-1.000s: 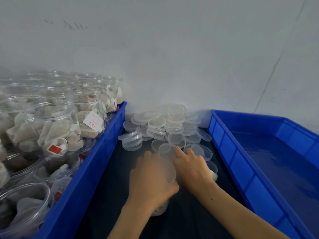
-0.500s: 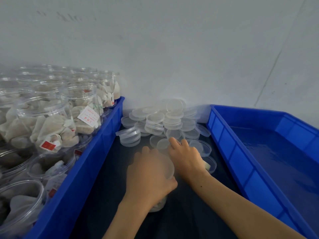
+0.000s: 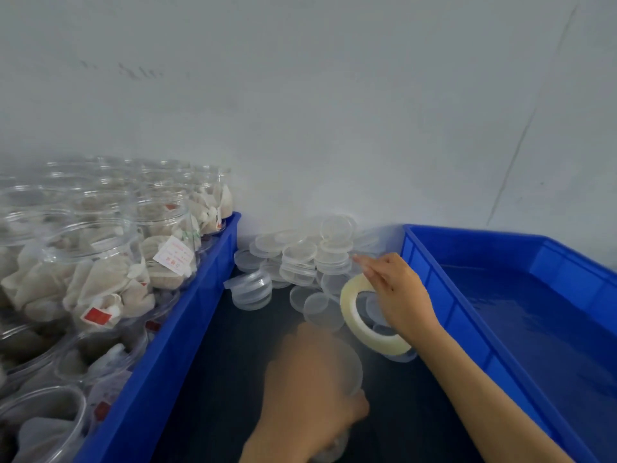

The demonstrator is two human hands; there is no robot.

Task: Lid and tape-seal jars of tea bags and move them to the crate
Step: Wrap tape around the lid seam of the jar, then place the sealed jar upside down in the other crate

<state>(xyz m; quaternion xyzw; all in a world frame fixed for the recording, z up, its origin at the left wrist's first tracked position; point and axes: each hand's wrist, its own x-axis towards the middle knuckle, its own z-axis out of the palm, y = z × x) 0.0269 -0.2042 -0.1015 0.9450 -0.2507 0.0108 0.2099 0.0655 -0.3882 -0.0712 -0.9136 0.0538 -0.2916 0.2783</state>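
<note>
Left hand (image 3: 310, 389), blurred, lower centre, grips a lidded jar (image 3: 347, 379) on the dark desk (image 3: 207, 396). Right hand (image 3: 397, 295) pinches a tape roll (image 3: 354, 315), tilted, right of centre. Blue crate (image 3: 444, 295) at right.

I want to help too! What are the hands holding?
The right hand holds the tape roll by its ring; the left hand grips the jar's lid.

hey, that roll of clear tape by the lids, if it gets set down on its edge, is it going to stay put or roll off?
The tape roll is a thin round ring, tilted on edge beside the right hand, so it would probably roll or flop flat. It looks light and stiff. Its glossy side may be slippery.
</note>
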